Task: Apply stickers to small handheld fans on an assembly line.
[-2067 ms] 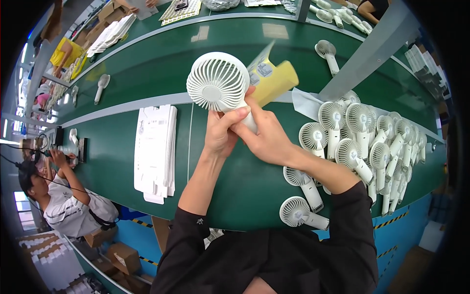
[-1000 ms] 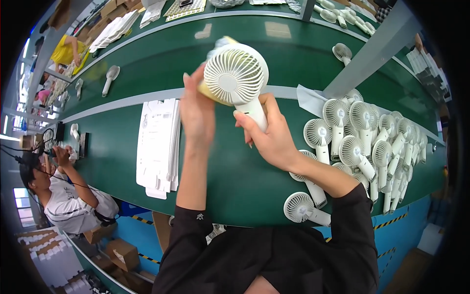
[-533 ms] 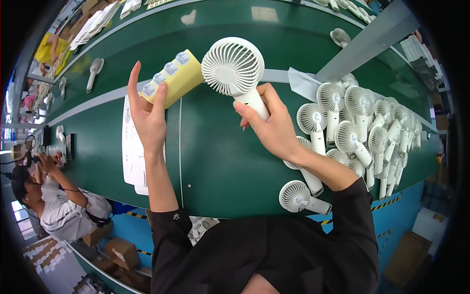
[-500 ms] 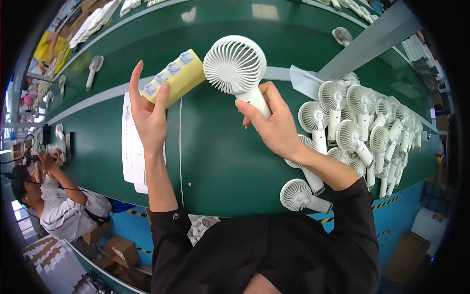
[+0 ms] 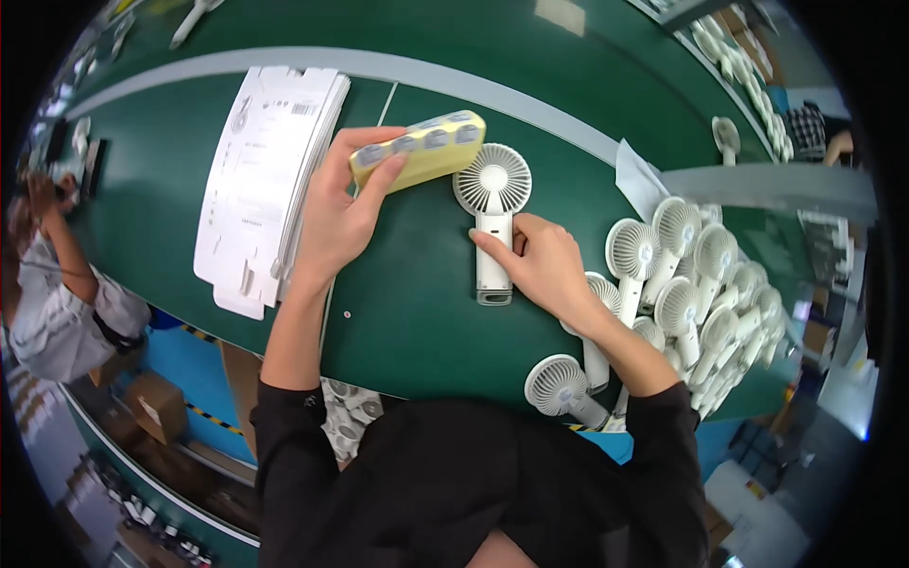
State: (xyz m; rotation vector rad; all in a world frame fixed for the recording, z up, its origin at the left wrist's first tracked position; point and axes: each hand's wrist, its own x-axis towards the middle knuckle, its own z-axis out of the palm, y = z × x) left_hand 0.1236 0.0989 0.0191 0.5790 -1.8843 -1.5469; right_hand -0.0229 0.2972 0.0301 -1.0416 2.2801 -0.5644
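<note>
In my left hand [image 5: 343, 216] is a yellow, block-shaped piece [image 5: 421, 168] with a row of grey stickers along it, pinched between thumb and fingers. Its right end is over the top edge of a white handheld fan [image 5: 493, 248]. That fan lies on the green table, grille up, handle toward me. My right hand [image 5: 542, 257] closes on the handle from the right, thumb on top. Close to my right forearm, several similar white fans [image 5: 632, 251] lie in a heap, some with a light sticker at the grille's centre.
Left of my left arm lies a stack of flat white printed cartons [image 5: 256, 180]. A grey post [image 5: 757, 180] stands at the right by a white sheet [image 5: 641, 180]. A person [image 5: 66, 284] works at far left. Below the table edge are white parts [image 5: 348, 417].
The fan, held tilted in the air before, now rests on the table with its handle toward me. The yellow piece has moved over its top edge. My view has shifted too.
</note>
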